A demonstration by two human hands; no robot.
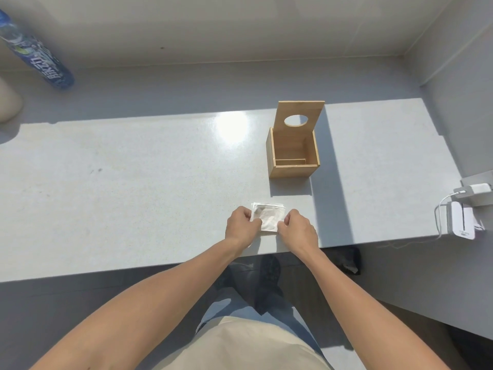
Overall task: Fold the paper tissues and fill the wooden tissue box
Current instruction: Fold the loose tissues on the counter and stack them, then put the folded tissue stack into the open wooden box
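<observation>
The only writing we could make out was on the blue bottle [37, 56] at the far left: large white Chinese characters ran along its label, but at that angle we could not read them with certainty. The white device [462, 222] at the right edge of the table carried a small dark mark near its lower end, too small for us to read. A white cable led from it to a white charger [477, 188] just behind it.

Our left hand [241, 225] and right hand [298, 229] both pinched the stack of paper tissues [268, 217], one at each side, fingers closed narrowly on its near corners. The stack lay flat on the grey table [133, 182], close to the near edge, roughly square, its edges about parallel to the table edge, so we could tell no clear long axis. The layers were slightly fanned at the far left corner.

The wooden tissue box [293, 158] stood upright beyond the tissues, well apart from them and a little to the right, its opening facing up. Its lid [300, 118], with a round hole, stood raised at the far side, tilted slightly back. Nothing lay between tissues and box except the box's own shadow. A pale rounded object [9, 102] sat at the left edge, partly cut off.
</observation>
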